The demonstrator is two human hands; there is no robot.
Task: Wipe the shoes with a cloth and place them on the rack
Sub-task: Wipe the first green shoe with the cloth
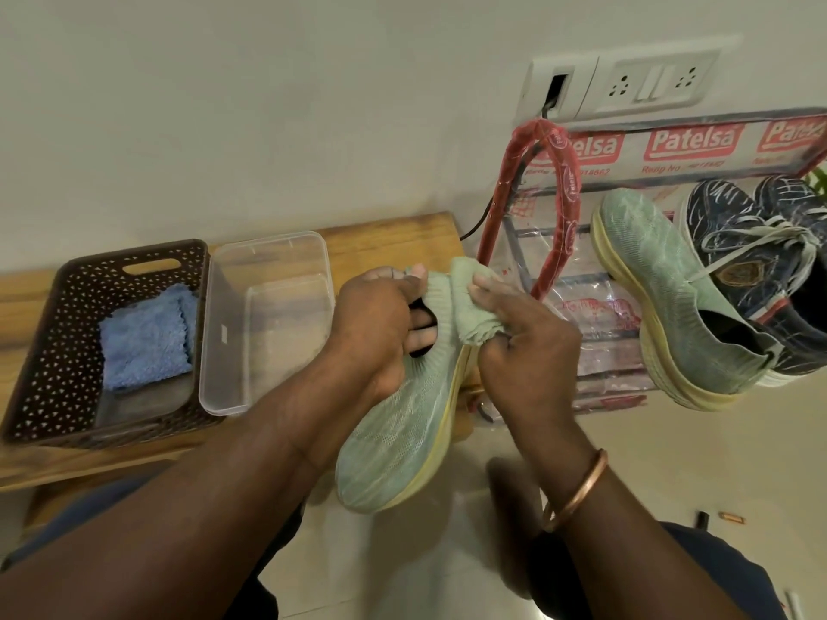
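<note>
A pale green knit shoe [398, 445] with a yellowish sole is held in the air in front of me, toe pointing toward me. My left hand [380, 319] grips its collar, fingers hooked inside the opening. My right hand [523, 337] holds a bunched pale green cloth [470, 302] against the heel. The matching green shoe [662, 297] lies on the rack [577, 243] at the right, which is wrapped in red and clear plastic. A dark blue patterned pair [760, 243] sits behind that shoe.
A low wooden table [402, 234] at the left carries a brown perforated basket [58, 333] with a folded blue cloth [145, 337] and a clear plastic tub [268, 315]. A switch and socket plate [626, 82] is on the wall, with a black cable running down.
</note>
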